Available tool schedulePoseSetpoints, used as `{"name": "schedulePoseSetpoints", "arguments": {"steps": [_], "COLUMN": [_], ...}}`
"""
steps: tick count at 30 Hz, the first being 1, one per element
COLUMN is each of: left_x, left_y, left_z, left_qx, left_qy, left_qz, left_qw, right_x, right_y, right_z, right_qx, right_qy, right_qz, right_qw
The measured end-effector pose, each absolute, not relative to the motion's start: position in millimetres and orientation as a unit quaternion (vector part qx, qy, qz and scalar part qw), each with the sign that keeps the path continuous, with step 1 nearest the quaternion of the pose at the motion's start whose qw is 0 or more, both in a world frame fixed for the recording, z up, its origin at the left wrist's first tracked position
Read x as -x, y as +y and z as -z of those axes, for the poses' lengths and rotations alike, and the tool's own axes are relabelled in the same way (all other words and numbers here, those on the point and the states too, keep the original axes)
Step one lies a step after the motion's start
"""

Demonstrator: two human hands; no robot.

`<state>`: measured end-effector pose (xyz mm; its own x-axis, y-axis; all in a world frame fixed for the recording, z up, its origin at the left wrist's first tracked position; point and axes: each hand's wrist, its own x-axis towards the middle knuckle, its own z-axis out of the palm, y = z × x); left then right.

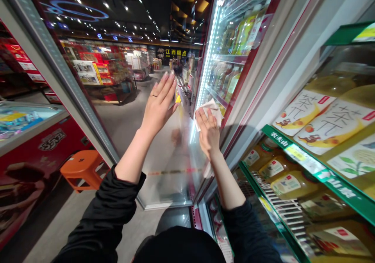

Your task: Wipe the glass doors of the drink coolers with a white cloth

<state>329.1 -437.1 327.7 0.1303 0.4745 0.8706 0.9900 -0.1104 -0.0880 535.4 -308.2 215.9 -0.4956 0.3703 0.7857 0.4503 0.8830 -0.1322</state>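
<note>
A glass cooler door point(164, 188) stands swung out in front of me, seen from its inner side. My left hand point(159, 102) lies flat against the glass with its fingers stretched out, and a thin dark ring shows on one finger. Lower and to the right, my right hand point(208, 132) presses a folded white tissue point(216, 108) to the glass near the door's hinge-side edge. The fingers of that hand lie over the tissue, whose edges stick out above and beside them.
On the right, cooler shelves with green price strips point(319, 169) hold several tea bottles point(310, 110). An orange stool point(83, 167) and a red chest freezer point(38, 157) stand left of the door. Store displays point(96, 65) show through the glass.
</note>
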Motion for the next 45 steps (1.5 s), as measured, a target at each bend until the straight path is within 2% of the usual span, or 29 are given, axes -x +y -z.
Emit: {"name": "schedulePoseSetpoints", "arguments": {"steps": [6, 12, 17, 24, 28, 32, 38, 45], "left_x": [-320.9, -308.3, -260.2, -221.4, -224.6, -227.3, -225.7, -193.3], "left_y": [-428.8, -465.4, -522.6, -539.1, -536.0, -533.5, -540.8, -582.1], "left_z": [-324.0, -323.2, -302.6, -286.1, -285.8, -288.0, -291.7, -286.8], "left_qx": [0.672, 0.672, 0.601, 0.57, 0.581, 0.59, 0.598, 0.566], "left_qy": [-0.535, -0.549, -0.594, -0.599, -0.597, -0.577, -0.595, -0.62], "left_qz": [0.359, 0.339, 0.332, 0.323, 0.319, 0.323, 0.331, 0.346], "left_qw": [0.364, 0.363, 0.419, 0.461, 0.452, 0.464, 0.422, 0.418], "right_x": [-501.7, -508.9, -495.7, -464.6, -472.9, -456.1, -417.8, -433.6], "right_y": [-331.7, -321.2, -324.4, -356.2, -353.9, -358.4, -388.1, -381.9], "right_z": [-242.5, -223.3, -229.3, -235.4, -218.8, -227.7, -250.3, -226.2], "right_qx": [0.223, 0.184, 0.239, 0.177, 0.194, 0.262, 0.232, 0.256], "right_qy": [-0.857, -0.864, -0.824, -0.819, -0.807, -0.775, -0.828, -0.837], "right_qz": [0.06, 0.074, 0.059, 0.105, 0.123, 0.096, 0.065, 0.061], "right_qw": [0.461, 0.464, 0.51, 0.536, 0.544, 0.567, 0.505, 0.48]}}
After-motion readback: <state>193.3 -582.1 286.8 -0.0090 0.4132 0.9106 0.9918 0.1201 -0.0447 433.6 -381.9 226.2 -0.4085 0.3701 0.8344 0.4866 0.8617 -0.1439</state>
